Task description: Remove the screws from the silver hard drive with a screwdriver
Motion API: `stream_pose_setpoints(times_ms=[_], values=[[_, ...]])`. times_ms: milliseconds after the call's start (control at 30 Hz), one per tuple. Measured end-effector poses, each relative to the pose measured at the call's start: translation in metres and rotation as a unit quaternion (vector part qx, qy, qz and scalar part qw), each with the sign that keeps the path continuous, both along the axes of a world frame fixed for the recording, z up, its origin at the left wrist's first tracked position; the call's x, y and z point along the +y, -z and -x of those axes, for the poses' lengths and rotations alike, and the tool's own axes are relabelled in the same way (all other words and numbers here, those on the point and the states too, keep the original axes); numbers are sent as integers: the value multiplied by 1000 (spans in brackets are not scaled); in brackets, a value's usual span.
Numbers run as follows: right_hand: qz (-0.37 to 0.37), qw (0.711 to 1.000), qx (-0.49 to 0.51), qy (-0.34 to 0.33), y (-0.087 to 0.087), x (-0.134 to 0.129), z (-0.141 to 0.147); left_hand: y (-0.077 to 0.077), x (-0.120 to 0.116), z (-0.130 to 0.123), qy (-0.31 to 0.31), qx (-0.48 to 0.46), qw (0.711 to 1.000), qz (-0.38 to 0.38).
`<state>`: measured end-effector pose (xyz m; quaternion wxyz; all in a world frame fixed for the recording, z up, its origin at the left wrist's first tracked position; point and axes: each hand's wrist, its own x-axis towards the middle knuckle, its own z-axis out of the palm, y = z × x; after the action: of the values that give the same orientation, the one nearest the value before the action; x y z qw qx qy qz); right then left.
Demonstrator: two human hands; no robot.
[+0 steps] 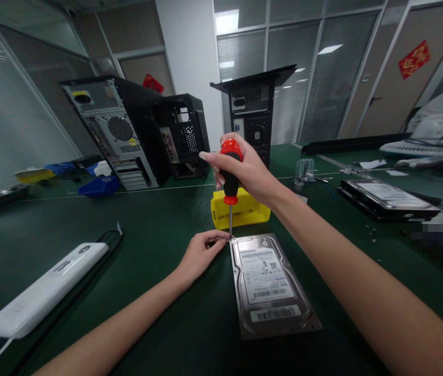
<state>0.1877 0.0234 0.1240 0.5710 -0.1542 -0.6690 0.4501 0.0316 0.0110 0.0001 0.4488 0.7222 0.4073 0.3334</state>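
Lying label-up on the green counter (159,219), the hard drive (266,271) is up front, its far-left corner at the tip of the screwdriver (230,183). Left hand (201,256) is at that corner, thumb and index close together right beside the tip; can't tell if they pinch anything. Right hand (245,164) is clamped around the handle, shaft near upright. Risks, my read: off-axis push could cam the tip out and chew whatever it's seated on (too small to see). A slip would probably jab the left hand or scratch the cover. Drive looks lightly held at best, so torque at 1 corner might spin it. Yellow bin (258,211) sits just beyond. 3 PC cases (137,125) stand farther back.
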Motion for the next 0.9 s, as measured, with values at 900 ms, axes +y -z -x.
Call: stream_pose_setpoints(times_ms=[900], values=[[20, 999, 22, -13, 2, -2, 2, 9, 7, 3, 34, -8, 999, -1]])
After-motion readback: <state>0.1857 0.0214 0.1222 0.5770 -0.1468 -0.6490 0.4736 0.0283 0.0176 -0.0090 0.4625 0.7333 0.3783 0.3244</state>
